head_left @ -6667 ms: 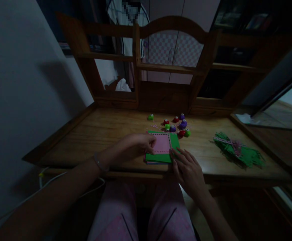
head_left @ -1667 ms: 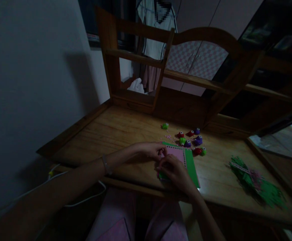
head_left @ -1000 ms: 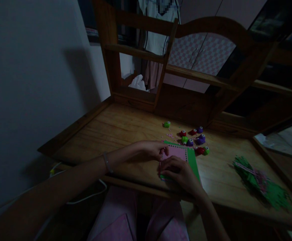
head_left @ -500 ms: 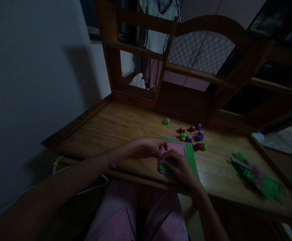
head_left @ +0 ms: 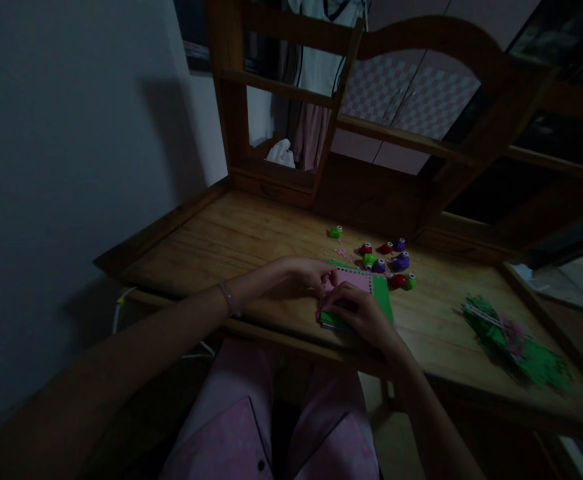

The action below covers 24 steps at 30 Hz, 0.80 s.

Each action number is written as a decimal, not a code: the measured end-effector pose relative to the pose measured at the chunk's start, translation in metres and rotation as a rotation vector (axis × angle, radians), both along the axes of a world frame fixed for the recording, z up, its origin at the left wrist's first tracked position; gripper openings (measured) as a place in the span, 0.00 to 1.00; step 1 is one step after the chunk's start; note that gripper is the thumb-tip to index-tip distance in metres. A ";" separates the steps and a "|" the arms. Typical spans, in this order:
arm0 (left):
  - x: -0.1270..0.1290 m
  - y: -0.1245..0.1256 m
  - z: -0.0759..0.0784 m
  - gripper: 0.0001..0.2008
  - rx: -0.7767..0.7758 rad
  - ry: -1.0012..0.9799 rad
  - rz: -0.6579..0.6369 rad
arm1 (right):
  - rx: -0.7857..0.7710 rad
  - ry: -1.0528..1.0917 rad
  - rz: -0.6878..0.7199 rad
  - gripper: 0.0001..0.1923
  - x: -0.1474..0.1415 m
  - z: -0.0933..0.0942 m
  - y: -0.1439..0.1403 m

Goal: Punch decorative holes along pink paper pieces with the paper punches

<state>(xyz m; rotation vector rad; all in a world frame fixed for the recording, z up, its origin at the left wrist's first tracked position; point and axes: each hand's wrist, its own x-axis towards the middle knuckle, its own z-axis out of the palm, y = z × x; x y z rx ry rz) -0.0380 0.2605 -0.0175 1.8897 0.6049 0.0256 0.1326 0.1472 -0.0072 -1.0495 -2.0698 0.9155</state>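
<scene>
Resting below the desk's front edge, pink-clad legs [head_left: 221,420] sit nearest. Just inside that edge lies a pink sheet [head_left: 354,279] rimmed with dark holes, on green paper [head_left: 383,297]. The left hand [head_left: 313,272] and right hand [head_left: 359,309] nearly meet at its left side, fingers curled; from where I stand, I cannot tell whether either grips it. Toward the right edge of the wooden desk [head_left: 211,237] lies a green-and-pink bundle [head_left: 516,347]. Beyond the sheet cluster small coloured figures [head_left: 367,260]; along the back edge rise shelves [head_left: 396,137].
</scene>
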 end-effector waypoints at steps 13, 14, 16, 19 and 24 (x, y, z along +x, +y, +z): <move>0.003 -0.003 0.014 0.25 0.055 0.033 -0.042 | 0.015 -0.011 0.064 0.07 0.011 -0.004 0.006; 0.003 -0.004 0.015 0.24 0.043 0.027 -0.037 | 0.015 -0.008 0.077 0.07 0.011 -0.004 0.007; 0.002 -0.005 0.014 0.24 0.018 0.008 -0.015 | 0.004 -0.002 0.109 0.08 0.014 -0.003 0.008; 0.001 -0.005 0.008 0.26 -0.026 -0.015 0.018 | -0.032 -0.013 0.148 0.08 0.021 0.002 0.008; 0.002 -0.001 0.002 0.29 -0.071 0.026 0.049 | -0.103 -0.008 0.202 0.09 0.034 0.011 0.005</move>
